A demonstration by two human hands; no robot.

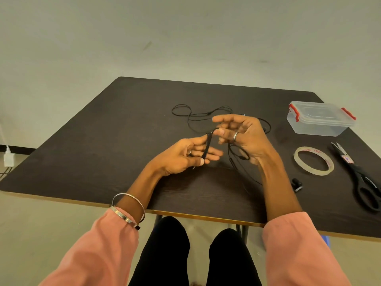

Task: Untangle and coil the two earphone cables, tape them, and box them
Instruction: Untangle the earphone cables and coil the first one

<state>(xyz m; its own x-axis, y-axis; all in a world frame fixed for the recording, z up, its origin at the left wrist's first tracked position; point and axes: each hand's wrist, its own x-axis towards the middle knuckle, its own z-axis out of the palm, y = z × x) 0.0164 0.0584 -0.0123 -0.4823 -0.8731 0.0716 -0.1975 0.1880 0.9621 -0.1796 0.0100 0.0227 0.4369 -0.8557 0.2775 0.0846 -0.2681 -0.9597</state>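
Note:
Above the dark table (103,145), my left hand (185,155) holds a small bundle of coiled black earphone cable (208,146) between thumb and fingers. My right hand (241,135) pinches the cable's free run at the top of that bundle, its other fingers spread. From the right hand, loose cable hangs down to the table beside my right wrist. A second black earphone cable (191,114) lies in loose loops further back on the table. A black earbud (296,183) rests near my right forearm.
At the back right stands a clear plastic box (319,122) with red latches, lid on. A roll of clear tape (313,161) and black scissors (358,174) lie at the right. A white charger (8,158) sits plugged in on the left wall.

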